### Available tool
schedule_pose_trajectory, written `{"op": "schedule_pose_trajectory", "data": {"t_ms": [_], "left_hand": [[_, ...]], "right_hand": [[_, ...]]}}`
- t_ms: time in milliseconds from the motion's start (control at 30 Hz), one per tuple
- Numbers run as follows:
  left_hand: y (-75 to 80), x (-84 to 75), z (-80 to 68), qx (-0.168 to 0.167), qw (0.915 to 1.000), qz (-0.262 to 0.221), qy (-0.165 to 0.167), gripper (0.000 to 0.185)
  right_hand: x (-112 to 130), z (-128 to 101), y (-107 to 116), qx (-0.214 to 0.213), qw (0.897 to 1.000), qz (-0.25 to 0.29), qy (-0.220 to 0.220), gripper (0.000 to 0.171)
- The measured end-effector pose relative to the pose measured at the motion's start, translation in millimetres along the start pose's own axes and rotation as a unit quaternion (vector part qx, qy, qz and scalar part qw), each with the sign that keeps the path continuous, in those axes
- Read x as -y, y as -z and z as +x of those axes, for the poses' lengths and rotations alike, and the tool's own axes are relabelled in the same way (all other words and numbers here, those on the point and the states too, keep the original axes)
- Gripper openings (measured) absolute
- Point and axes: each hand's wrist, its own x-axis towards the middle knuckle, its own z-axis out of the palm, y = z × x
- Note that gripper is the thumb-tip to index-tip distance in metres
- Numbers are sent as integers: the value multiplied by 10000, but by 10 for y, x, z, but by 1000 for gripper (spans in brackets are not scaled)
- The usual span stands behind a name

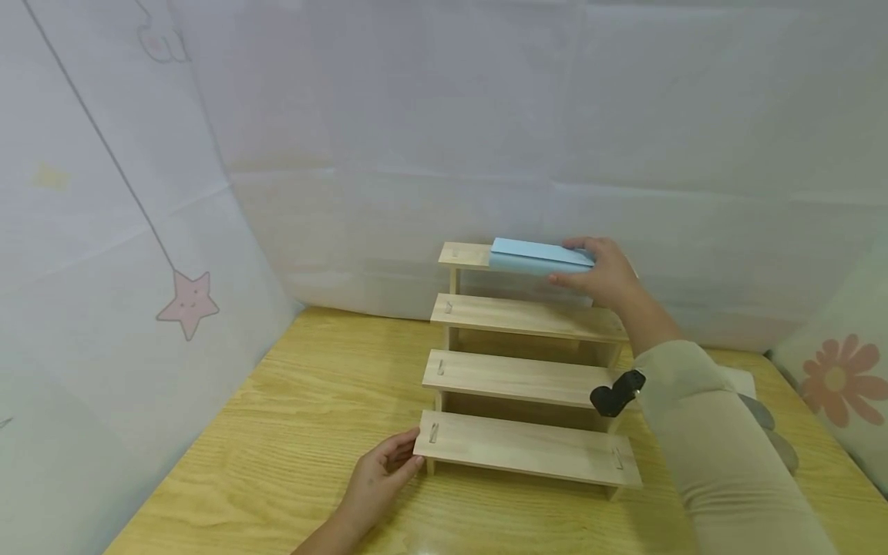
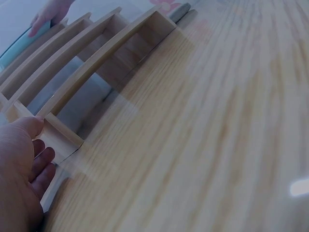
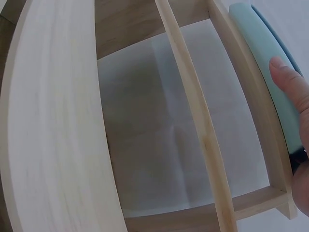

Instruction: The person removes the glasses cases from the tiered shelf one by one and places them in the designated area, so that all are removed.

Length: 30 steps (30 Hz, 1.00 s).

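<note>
A pale wooden stepped rack (image 1: 523, 310) with several tiers stands on the table. On its top tier lies a long light blue case (image 1: 530, 262), set toward the right part of that board. My right hand (image 1: 605, 271) grips the case's right end, thumb along the front side and fingers over the back. In the right wrist view the thumb presses the blue case (image 3: 265, 63) above the rack's edge. Down at the front left, my left hand (image 1: 375, 479) holds the left end of the lowest step (image 1: 523, 451). The left wrist view has its thumb at the board's corner, other fingers curled below.
Past my right forearm lie grey rounded objects (image 1: 784, 451) and a white piece (image 1: 741, 381), partly covered by the sleeve. A pale printed cloth (image 1: 416, 116) hangs behind and on both sides of the wood-grain table (image 1: 305, 393). A black device (image 1: 617, 393) sits at my right cuff.
</note>
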Motion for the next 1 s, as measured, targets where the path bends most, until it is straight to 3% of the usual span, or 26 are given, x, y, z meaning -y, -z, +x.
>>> {"op": "schedule_pose_trajectory", "data": {"t_ms": [1000], "left_hand": [[-38,4,48,-122,9998,134,-93,41]], "right_hand": [[-35,-231,285,-479,9988,62,-94,84]]}}
